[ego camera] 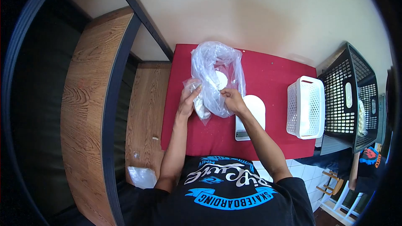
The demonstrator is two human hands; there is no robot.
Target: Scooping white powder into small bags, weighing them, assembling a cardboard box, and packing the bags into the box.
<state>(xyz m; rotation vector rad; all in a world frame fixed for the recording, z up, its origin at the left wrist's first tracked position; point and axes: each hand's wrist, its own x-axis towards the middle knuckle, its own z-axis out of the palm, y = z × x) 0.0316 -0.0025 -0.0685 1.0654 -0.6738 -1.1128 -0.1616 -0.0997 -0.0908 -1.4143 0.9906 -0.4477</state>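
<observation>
A large clear plastic bag point(216, 53) lies on the red table, its mouth spread around a round white item point(221, 80). My left hand point(188, 99) holds a small clear plastic bag point(201, 108) with white contents, at the left side of the large bag. My right hand point(233, 100) is at the large bag's lower right edge, thumb and fingertips pinched close to the round white item; what they grip is too small to tell. Partly under my right forearm is a white kitchen scale point(256, 108) with a small display.
A white perforated plastic basket point(292, 110) stands at the right of the red table point(276, 84), beside a black plastic crate point(339, 97). A wooden shelf point(88, 100) is at left. A plastic packet point(142, 177) lies low at left. Another person point(370, 169) is at the far right.
</observation>
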